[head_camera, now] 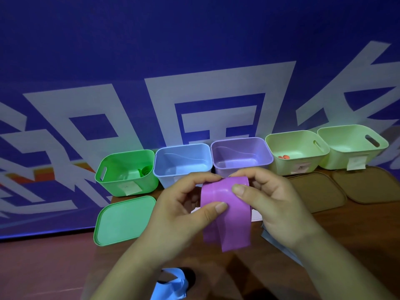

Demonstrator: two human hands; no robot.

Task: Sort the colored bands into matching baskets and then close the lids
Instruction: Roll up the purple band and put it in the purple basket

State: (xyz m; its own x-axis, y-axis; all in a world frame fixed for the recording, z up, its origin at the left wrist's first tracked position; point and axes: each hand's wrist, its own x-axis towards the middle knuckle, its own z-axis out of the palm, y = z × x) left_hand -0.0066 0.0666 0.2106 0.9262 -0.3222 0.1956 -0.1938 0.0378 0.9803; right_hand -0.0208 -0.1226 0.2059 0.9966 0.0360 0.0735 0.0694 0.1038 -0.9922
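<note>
Both hands are pinching the wide purple rubber band [227, 219] at its top fold, left hand [179, 206] and right hand [272, 204] close together, holding it up just in front of the open purple plastic basket [242, 163] along the table's back edge. A flat green plastic lid [124, 219] lies left of the hands, brown plastic lids [318, 191] lie to the right, and a light blue band [171, 285] sits at the near edge.

Smooth plastic baskets [127, 172], matt band [227, 215]
</note>
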